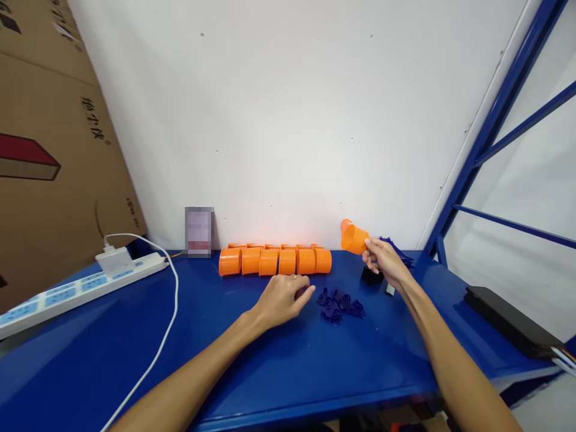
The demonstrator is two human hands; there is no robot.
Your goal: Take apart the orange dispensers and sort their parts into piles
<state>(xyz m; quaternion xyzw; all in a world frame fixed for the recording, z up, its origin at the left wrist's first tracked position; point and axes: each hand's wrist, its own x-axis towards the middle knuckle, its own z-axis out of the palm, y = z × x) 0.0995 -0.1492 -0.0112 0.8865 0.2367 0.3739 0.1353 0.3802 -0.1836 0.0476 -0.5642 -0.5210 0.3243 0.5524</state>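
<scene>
Six orange plastic cylinder-shaped parts (270,263) are lying on their sides in a row on the glossy blue table (292,372), near the white wall (279,108). To the right of this row, the right hand (382,259) is holding one more orange plastic part, hollow and rounded (355,239), above the table. Its thumb and fingers are closing on the edge of this part, and the other fingers are curling. The left hand (284,300) is hanging just in front of the row, palm downward; its fingers are bending loosely, its thumb is standing apart from them, and it is holding nothing that is showing. Beside its thumb, several small dark blue pieces (342,301) are lying in a loose group. Under the right hand, a black object (371,275) is sitting, partly hidden, and a small light grey block (390,290) is lying near it. Farther right, a flat black case (513,321) is resting on the table.
</scene>
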